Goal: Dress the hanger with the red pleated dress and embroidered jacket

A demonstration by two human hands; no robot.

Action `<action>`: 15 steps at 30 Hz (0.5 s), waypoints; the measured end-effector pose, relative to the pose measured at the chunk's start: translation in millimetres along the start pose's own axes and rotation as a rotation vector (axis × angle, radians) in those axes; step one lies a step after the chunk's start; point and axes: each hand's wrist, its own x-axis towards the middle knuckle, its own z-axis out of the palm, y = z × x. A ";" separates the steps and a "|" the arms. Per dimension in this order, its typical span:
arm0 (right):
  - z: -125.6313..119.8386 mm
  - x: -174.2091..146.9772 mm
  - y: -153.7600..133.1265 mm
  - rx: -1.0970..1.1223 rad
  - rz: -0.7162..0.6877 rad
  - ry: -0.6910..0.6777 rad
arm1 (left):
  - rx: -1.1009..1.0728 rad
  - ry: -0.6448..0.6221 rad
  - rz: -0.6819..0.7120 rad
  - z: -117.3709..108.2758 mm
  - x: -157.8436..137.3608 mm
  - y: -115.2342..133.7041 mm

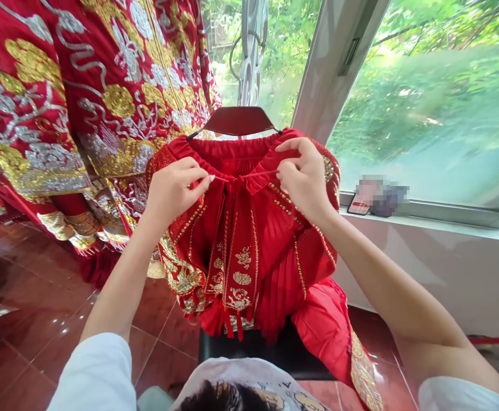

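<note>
A red pleated skirt [275, 279] with gold embroidered panels and beaded edging hangs in front of me from a dark red hanger [238, 121]. Across the front of its gathered waistband runs a thin red drawstring [260, 173], stretched between my hands. My left hand [176, 188] pinches the string at the left of the waist, its thumb and forefinger together. On the other side, my right hand [303, 177] is closed on the string, its fingers curled against the waistband. Tassels [234, 325] dangle at the lower end of the embroidered panels.
Red garments [121, 103] with gold and silver embroidery hang close on the left. A black seat [270, 354] lies below the skirt, with red cloth [324, 319] draped at its right. A phone [359, 204] and a blurred item stand on the windowsill [442, 224].
</note>
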 end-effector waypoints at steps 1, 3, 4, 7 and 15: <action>-1.0 2.8 0.0 0.052 0.028 -0.026 | 0.080 0.015 0.010 0.3 -1.2 1.3; -3.8 8.2 1.8 0.151 0.089 -0.153 | 0.175 0.073 -0.024 5.2 -3.0 2.3; -5.5 10.3 2.8 0.202 0.126 -0.248 | 0.185 0.109 -0.054 9.1 -3.6 2.3; -10.1 12.8 3.8 0.343 0.281 -0.501 | 0.144 0.227 -0.135 21.9 -4.0 1.7; -8.4 1.0 -4.2 0.672 0.767 -0.599 | -0.085 0.489 -0.197 48.1 4.1 1.3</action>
